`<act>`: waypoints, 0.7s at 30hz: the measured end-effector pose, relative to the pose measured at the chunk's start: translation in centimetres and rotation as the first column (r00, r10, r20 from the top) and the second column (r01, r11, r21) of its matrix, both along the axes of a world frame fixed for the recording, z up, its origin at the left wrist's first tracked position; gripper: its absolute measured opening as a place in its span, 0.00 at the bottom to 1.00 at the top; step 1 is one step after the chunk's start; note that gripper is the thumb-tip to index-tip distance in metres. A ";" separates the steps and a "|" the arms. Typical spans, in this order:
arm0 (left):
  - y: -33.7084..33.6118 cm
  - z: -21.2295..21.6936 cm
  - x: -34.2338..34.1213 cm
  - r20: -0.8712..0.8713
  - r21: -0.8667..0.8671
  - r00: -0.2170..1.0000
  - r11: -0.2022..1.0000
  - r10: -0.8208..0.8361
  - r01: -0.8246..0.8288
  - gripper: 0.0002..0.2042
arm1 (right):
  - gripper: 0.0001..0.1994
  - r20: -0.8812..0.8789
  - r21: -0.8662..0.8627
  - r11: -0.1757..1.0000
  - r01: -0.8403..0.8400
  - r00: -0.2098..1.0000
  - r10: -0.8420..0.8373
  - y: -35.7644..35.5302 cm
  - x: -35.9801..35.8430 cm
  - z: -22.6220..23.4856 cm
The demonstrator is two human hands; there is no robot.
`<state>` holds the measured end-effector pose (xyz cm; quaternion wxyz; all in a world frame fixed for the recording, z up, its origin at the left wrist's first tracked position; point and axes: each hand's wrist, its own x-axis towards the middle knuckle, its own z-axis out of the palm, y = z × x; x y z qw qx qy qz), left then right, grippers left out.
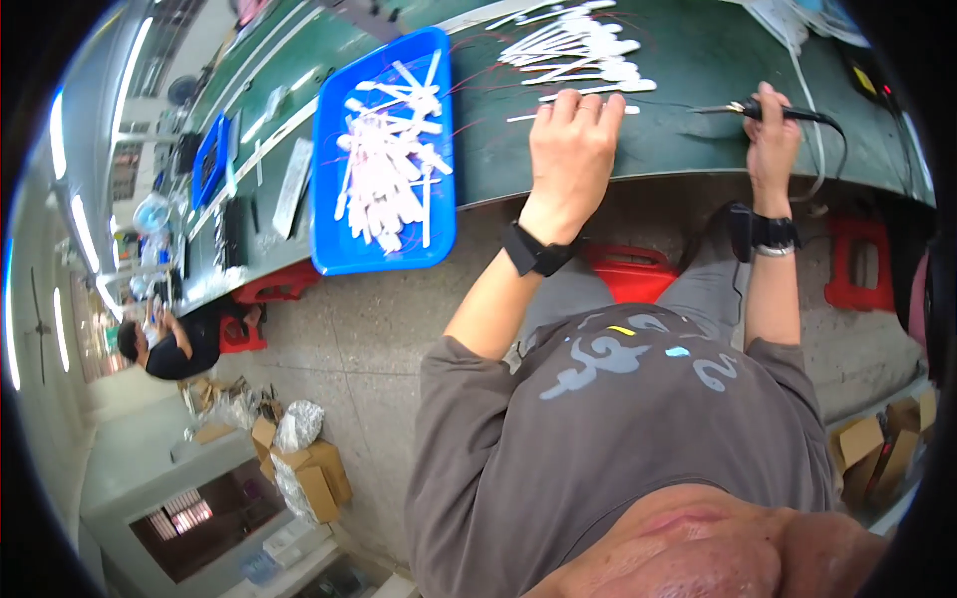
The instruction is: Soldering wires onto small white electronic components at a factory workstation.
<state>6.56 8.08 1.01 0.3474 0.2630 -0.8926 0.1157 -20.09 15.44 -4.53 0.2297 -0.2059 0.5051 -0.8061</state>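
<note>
My left hand (570,149) rests palm down on the green workbench (698,70), fingers pressing a thin white strip (578,112) with a red wire. My right hand (771,135) grips a black soldering iron (768,112), its tip pointing left toward the strip. A pile of similar white strips (578,45) lies just beyond my left hand. Both wrists wear black bands.
A blue tray (384,254) full of white strips sits at the bench's edge to my left. Red stools (633,271) stand under the bench. Another person (164,344) sits further down the line. Cardboard boxes (309,478) and bags lie on the floor.
</note>
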 end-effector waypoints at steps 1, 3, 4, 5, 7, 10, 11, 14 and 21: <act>0.1 -1.0 -0.9 0.051 0.035 0.999 0.999 0.012 -0.014 0.12 | 0.08 -0.024 0.021 1.000 -0.002 1.000 0.002 -0.2 0.3 0.1; 0.4 -3.2 -3.0 0.145 0.105 0.989 0.994 0.015 -0.031 0.13 | 0.09 -0.092 0.057 0.998 -0.009 0.996 0.014 -0.7 0.8 0.1; 0.5 -4.0 -3.7 0.132 0.116 0.991 0.993 -0.034 0.018 0.13 | 0.09 -0.128 0.069 0.998 -0.016 0.991 0.024 -0.8 0.9 -0.1; 0.5 -4.6 -3.6 0.133 0.104 0.991 0.995 -0.010 -0.004 0.14 | 0.10 -0.134 0.079 0.997 -0.007 0.991 0.017 -0.9 1.0 0.0; 0.8 -4.7 -4.2 0.129 0.097 0.992 0.995 -0.018 0.006 0.14 | 0.10 -0.145 0.094 0.995 0.035 0.989 -0.021 -0.5 0.7 0.0; 1.7 -4.3 -4.6 -0.027 0.135 0.998 0.989 -0.056 0.059 0.13 | 0.11 -0.190 0.086 0.996 -0.008 0.982 0.024 -0.1 0.3 0.1; 1.7 -4.5 -4.9 -0.031 0.139 0.997 0.988 -0.070 0.074 0.13 | 0.11 -0.193 0.090 0.996 0.006 0.981 0.011 0.1 0.1 0.1; 1.6 -4.9 -4.6 -0.115 0.191 0.990 0.976 -0.085 0.106 0.09 | 0.12 -0.251 0.120 0.993 0.009 0.968 0.022 -0.1 0.4 0.2; 1.6 -5.0 -4.6 -0.181 0.282 0.981 0.953 -0.065 0.115 0.06 | 0.14 -0.358 0.219 0.975 0.033 0.932 0.049 -0.2 1.1 0.8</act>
